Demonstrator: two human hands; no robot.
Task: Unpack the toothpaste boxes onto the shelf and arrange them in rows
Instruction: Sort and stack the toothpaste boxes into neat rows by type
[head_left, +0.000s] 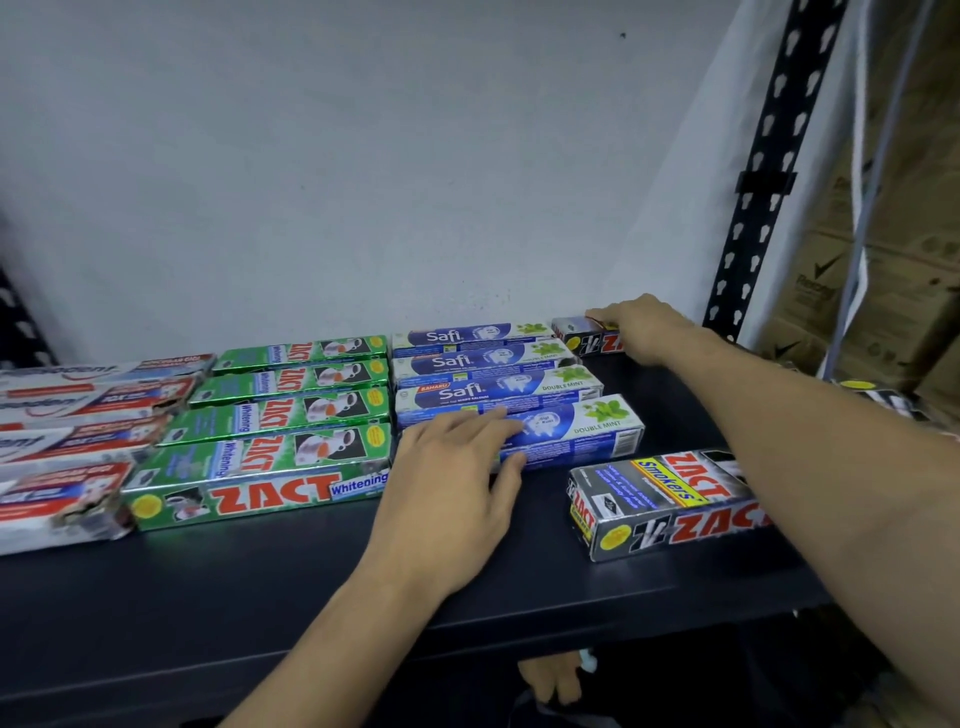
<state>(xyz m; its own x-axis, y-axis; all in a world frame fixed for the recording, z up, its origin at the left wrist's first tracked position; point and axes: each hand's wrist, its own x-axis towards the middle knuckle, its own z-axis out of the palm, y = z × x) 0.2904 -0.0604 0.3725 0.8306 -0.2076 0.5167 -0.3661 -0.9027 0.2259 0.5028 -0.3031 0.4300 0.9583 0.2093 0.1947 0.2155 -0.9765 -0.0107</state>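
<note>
On the dark shelf (311, 582) lie rows of toothpaste boxes: white and red ones (78, 415) at the left, green Zact Whitening boxes (291, 410) beside them, then blue Safi boxes (493, 364). My left hand (457, 467) rests flat on the nearest Safi box (587, 431), fingers spread. Far back by the wall, my right hand (644, 327) lies on a grey Zact Smokers box (584, 335). A second grey Zact Smokers box (665, 501) lies near the front right, partly under my right forearm.
A white wall closes the back of the shelf. A black perforated upright (763, 171) stands at the right, with cardboard cartons (852, 270) behind it. More boxes lie at the far right edge (883, 397). Bare shelf lies along the front.
</note>
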